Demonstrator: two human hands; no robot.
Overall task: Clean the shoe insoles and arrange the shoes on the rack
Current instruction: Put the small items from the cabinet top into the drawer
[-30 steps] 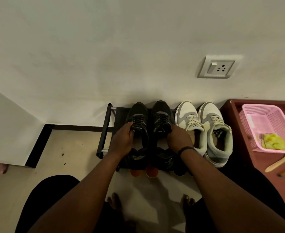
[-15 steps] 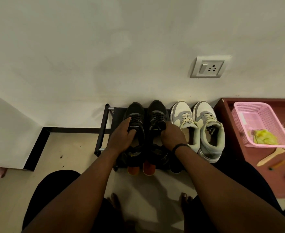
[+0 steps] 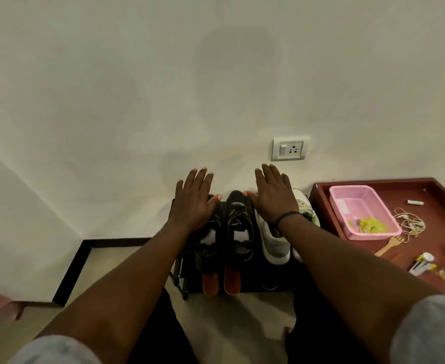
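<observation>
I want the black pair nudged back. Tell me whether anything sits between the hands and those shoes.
Nothing visible does. The left hand and right hand are flat and open directly above the black shoes on the rack.

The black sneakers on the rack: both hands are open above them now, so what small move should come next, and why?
Probably draw both hands back. The left hand and right hand are flat and hold nothing, and the black sneakers already stand side by side on the rack beside the grey-and-white sneakers.
</observation>
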